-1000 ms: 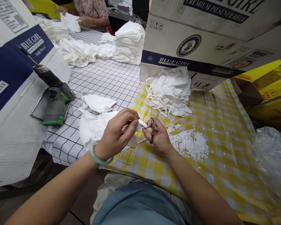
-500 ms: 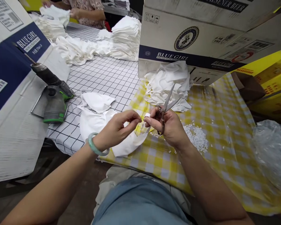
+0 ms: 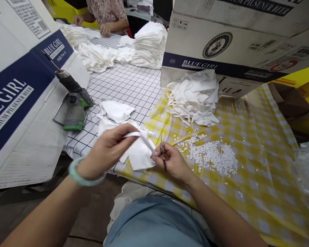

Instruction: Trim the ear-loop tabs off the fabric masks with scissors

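Two hands at work: left hand (image 3: 106, 151) pinches a white elastic strap (image 3: 140, 136) taut off the white fabric mask (image 3: 139, 156); right hand (image 3: 171, 161), at three o'clock, grips small metal scissors (image 3: 162, 154) beside it, positioned for trimming.

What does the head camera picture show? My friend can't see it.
The left hand pulls a white strap of a white mask taut while the right hand holds scissors at it, above a yellow checked tablecloth strewn with white snippets.

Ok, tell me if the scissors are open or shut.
Shut, as far as shows: the scissors in the right hand show one thin dark line, no spread blades.
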Demonstrator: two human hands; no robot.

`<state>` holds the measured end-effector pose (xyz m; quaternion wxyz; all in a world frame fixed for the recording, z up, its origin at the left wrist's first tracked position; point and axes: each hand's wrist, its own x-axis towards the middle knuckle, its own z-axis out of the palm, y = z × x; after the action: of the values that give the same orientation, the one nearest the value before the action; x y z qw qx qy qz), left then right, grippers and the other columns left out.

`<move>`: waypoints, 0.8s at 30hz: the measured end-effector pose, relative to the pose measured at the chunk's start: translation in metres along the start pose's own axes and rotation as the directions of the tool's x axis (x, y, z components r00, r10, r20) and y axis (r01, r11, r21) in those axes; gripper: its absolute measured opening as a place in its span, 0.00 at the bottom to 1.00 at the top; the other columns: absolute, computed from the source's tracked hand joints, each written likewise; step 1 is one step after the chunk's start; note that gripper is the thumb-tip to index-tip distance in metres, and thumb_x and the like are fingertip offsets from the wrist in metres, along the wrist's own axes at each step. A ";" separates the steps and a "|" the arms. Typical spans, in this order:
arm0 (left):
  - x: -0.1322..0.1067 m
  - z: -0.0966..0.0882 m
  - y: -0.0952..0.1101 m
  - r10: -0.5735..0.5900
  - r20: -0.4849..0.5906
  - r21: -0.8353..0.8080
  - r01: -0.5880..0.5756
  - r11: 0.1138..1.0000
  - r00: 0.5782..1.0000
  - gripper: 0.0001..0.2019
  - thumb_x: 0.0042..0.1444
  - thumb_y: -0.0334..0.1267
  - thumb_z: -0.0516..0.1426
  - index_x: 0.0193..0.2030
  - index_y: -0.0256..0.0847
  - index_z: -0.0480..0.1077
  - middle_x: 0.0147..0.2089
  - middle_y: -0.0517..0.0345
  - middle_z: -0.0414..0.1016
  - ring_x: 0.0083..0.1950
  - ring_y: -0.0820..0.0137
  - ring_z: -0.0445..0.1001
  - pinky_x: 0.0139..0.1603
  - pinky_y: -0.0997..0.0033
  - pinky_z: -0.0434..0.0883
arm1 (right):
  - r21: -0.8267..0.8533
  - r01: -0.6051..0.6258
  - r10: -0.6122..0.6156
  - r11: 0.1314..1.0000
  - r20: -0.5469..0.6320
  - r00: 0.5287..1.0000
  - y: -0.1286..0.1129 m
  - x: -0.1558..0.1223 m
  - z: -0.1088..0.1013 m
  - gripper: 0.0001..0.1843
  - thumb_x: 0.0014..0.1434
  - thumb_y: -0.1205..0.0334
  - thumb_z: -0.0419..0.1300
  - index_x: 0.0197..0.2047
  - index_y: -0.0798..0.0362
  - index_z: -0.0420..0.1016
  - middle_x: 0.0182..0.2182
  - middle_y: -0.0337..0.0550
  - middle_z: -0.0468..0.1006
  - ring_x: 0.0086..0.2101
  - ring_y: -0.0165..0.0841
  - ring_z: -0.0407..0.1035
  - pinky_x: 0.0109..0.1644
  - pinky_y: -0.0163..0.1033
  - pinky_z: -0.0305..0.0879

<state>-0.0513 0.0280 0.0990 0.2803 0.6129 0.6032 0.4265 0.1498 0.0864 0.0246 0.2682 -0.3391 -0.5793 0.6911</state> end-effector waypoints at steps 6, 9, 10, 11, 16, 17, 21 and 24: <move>-0.057 -0.031 -0.020 -0.282 0.453 -0.258 0.427 0.867 0.846 0.09 0.61 0.44 0.57 0.38 0.42 0.75 0.31 0.55 0.72 0.29 0.71 0.68 0.27 0.73 0.68 | -0.235 0.165 -0.181 0.958 -0.048 0.982 0.030 0.004 -0.004 0.08 0.49 0.67 0.62 0.34 0.51 0.69 0.30 0.36 0.72 0.33 0.30 0.67 0.40 0.34 0.64; -0.066 0.000 -0.038 -0.163 0.737 -0.438 0.646 0.626 0.656 0.16 0.58 0.44 0.62 0.50 0.40 0.72 0.46 0.47 0.76 0.45 0.63 0.75 0.45 0.65 0.74 | -0.280 0.256 -0.272 0.925 -0.018 0.962 0.024 0.008 -0.008 0.09 0.48 0.70 0.60 0.35 0.51 0.70 0.31 0.36 0.73 0.33 0.30 0.67 0.40 0.34 0.64; -0.066 0.014 -0.042 -0.123 0.751 -0.502 0.683 0.531 0.649 0.21 0.57 0.46 0.63 0.55 0.40 0.70 0.51 0.44 0.75 0.50 0.61 0.75 0.50 0.62 0.73 | -0.287 0.281 -0.293 0.916 0.000 0.956 0.021 0.008 -0.009 0.09 0.48 0.71 0.60 0.35 0.51 0.70 0.31 0.37 0.73 0.33 0.30 0.67 0.40 0.34 0.64; -0.063 0.028 -0.044 -0.111 0.737 -0.564 0.698 0.441 0.666 0.25 0.57 0.48 0.62 0.57 0.39 0.68 0.54 0.42 0.74 0.52 0.60 0.75 0.53 0.61 0.72 | -0.293 0.301 -0.307 0.908 0.025 0.951 0.017 0.007 -0.010 0.10 0.48 0.72 0.60 0.34 0.51 0.70 0.32 0.37 0.73 0.34 0.30 0.67 0.40 0.34 0.64; -0.048 0.062 -0.035 -0.306 0.563 -0.604 0.634 0.483 0.768 0.17 0.62 0.48 0.57 0.46 0.34 0.73 0.33 0.55 0.71 0.29 0.76 0.65 0.30 0.77 0.63 | -0.257 0.324 -0.300 0.910 0.130 0.945 0.001 -0.003 -0.020 0.09 0.50 0.69 0.65 0.34 0.51 0.71 0.32 0.37 0.73 0.35 0.31 0.69 0.42 0.36 0.65; -0.047 0.061 -0.032 -0.311 0.503 -0.547 0.575 0.609 0.807 0.14 0.63 0.45 0.56 0.44 0.34 0.73 0.31 0.58 0.69 0.28 0.77 0.63 0.29 0.77 0.61 | -0.257 0.311 -0.280 0.915 0.148 0.948 -0.001 -0.005 -0.023 0.08 0.51 0.67 0.66 0.34 0.51 0.71 0.33 0.38 0.74 0.36 0.32 0.69 0.43 0.37 0.65; -0.050 0.053 -0.020 0.006 0.204 -0.036 0.001 0.999 0.979 0.09 0.64 0.33 0.51 0.41 0.34 0.72 0.33 0.55 0.69 0.34 0.70 0.65 0.35 0.71 0.63 | -0.349 0.302 -0.279 0.887 0.118 0.953 -0.007 -0.009 -0.035 0.08 0.56 0.64 0.65 0.41 0.51 0.74 0.34 0.40 0.75 0.37 0.33 0.71 0.46 0.40 0.66; -0.056 0.053 -0.016 0.294 0.122 0.400 -0.318 0.859 0.948 0.08 0.60 0.26 0.50 0.40 0.33 0.71 0.33 0.53 0.68 0.36 0.65 0.65 0.35 0.67 0.62 | -0.439 0.388 -0.345 0.811 0.178 0.922 -0.004 -0.008 -0.034 0.16 0.55 0.68 0.64 0.48 0.49 0.75 0.39 0.42 0.77 0.41 0.35 0.71 0.50 0.43 0.66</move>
<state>-0.0086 -0.0161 0.0493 0.0894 0.7580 0.5667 0.3101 0.1814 0.1018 0.0266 0.2806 -0.2439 -0.7937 0.4815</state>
